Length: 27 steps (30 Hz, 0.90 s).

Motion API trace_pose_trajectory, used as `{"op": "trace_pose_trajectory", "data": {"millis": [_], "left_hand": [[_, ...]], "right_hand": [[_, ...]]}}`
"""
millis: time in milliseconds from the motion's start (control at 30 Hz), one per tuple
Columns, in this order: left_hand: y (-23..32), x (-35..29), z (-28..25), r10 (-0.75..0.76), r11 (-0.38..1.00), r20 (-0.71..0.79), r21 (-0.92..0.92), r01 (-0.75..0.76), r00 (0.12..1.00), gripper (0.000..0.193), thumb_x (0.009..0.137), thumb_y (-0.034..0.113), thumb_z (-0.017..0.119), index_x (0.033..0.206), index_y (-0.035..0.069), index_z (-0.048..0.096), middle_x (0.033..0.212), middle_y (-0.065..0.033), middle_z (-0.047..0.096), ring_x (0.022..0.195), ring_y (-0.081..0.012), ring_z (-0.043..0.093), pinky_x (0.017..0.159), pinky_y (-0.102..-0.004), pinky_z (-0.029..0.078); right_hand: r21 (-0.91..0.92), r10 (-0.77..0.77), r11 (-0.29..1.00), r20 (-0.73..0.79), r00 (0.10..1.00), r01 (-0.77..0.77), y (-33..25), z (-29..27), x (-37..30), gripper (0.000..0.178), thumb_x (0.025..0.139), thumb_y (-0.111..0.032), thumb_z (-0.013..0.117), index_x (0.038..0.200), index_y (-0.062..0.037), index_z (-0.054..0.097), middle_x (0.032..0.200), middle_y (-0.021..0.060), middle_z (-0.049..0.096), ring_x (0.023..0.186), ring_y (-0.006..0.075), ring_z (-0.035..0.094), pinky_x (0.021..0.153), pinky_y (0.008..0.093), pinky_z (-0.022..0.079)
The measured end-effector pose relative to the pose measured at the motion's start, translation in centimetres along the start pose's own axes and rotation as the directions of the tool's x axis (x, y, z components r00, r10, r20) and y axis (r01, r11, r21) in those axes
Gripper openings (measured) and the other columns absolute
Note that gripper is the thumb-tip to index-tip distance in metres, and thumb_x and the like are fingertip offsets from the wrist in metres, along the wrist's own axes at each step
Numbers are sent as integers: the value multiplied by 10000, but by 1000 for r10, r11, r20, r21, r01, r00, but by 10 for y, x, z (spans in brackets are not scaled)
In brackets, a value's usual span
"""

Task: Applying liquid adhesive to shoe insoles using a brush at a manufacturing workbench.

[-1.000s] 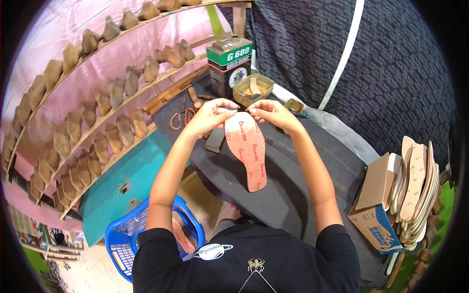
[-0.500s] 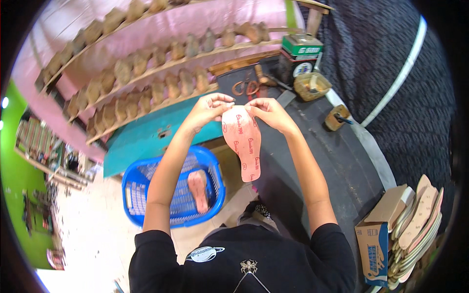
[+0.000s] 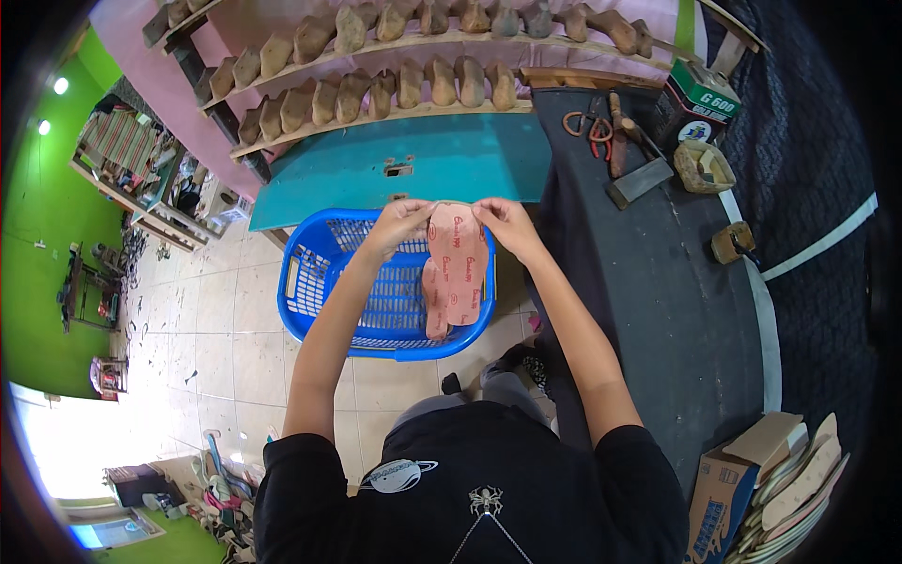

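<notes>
Square tiles (image 3: 256, 303) lie below as left hand (image 3: 398, 227) and right hand (image 3: 508, 226) pinch a flat, tapering insole (image 3: 458, 258).

Wooden lasts (image 3: 411, 87) on shelves (image 3: 376, 122), teal panel (image 3: 329, 179) below them, black bench (image 3: 676, 310) bearing scissors (image 3: 590, 122), grey block (image 3: 641, 182), green-and-black can (image 3: 697, 103) and small tub (image 3: 693, 181) near it, carton (image 3: 719, 498) at lower right, dark curtain (image 3: 822, 301), tiled floor (image 3: 216, 310), green wall (image 3: 66, 235) at left
</notes>
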<state>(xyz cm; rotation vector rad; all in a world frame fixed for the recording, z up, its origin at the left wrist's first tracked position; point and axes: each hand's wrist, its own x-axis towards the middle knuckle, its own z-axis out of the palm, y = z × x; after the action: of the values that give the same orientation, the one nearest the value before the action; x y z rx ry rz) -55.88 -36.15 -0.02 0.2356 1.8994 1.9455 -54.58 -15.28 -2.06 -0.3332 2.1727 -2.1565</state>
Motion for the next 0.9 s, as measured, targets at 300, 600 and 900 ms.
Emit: {"op": "trace_pose_trajectory", "data": {"millis": [300,600,900], "left_hand": [[-104,35,-41,-172,985,-121,-34,169,978,274,817,254,545,975,31,565,866,-28,589,772,-88,559,692,-224,460],[-210,76,-61,-402,915,-233,-143,377,886,285,809,224,554,997,10,552,910,-85,590,775,-157,587,685,-267,487],[-274,99,-64,-526,850,-213,-169,499,824,282,785,256,586,939,20,578,862,-74,602,744,-151,592,665,-267,491]], "right_hand": [[-194,151,969,-18,988,-151,91,20,-6,461,828,-216,506,1179,57,384,1175,181,445,1090,234,434,909,314,338],[-325,285,896,-105,953,-304,170,9,-43,434,812,-233,517,1149,25,426,1117,200,485,1031,271,482,863,330,380],[-226,411,874,-129,902,-430,212,14,-58,406,826,-173,517,1168,7,392,1107,195,476,1047,257,463,865,326,379]]}}
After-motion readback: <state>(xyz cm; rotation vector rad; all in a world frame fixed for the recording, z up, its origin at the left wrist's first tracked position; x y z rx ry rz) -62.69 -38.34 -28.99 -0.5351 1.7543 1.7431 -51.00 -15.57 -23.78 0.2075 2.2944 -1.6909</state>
